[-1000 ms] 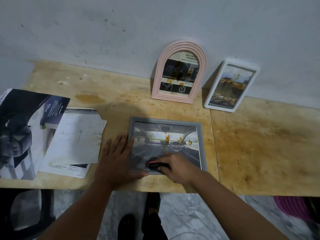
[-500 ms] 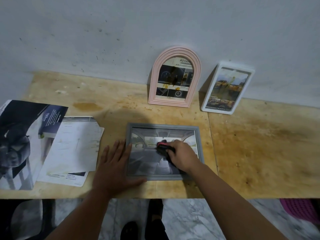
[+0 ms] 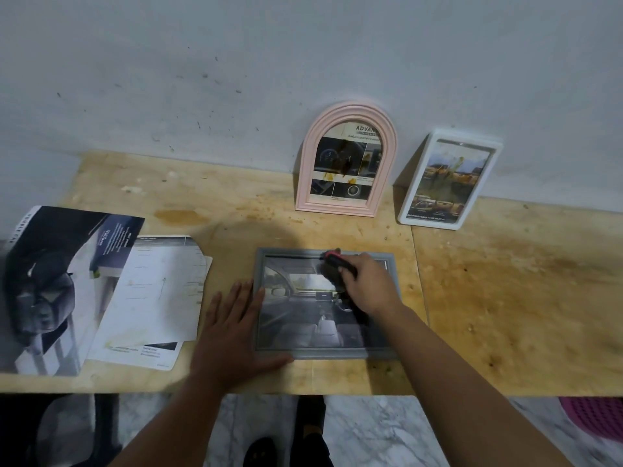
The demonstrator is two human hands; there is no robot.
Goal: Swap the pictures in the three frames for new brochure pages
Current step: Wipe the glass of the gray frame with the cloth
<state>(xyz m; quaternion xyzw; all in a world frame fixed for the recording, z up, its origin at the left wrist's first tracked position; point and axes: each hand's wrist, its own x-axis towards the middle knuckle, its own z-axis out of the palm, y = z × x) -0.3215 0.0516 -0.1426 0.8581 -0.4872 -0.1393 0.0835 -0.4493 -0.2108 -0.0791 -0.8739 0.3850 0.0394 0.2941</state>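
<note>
A grey frame (image 3: 303, 352) with a car-interior picture lies flat on the wooden table, near its front edge. My left hand (image 3: 236, 335) lies flat with spread fingers on the frame's left edge and the table. My right hand (image 3: 367, 284) grips a small black and red tool (image 3: 333, 261) at the frame's top edge. A pink arched frame (image 3: 347, 163) and a white frame (image 3: 448, 180) lean against the wall behind, both stained. Brochure pages (image 3: 148, 301) and a dark car brochure (image 3: 54, 284) lie at the left.
The wooden table (image 3: 505, 298) is stained and ends just in front of me. Below its edge are a marble floor (image 3: 371, 433), a dark chair (image 3: 50, 433) at the left and a pink basket (image 3: 596, 416) at the right.
My right hand has slid the black and red tool from the frame's bottom edge up across the glass to its top edge. My left hand has stayed on the frame's left side.
</note>
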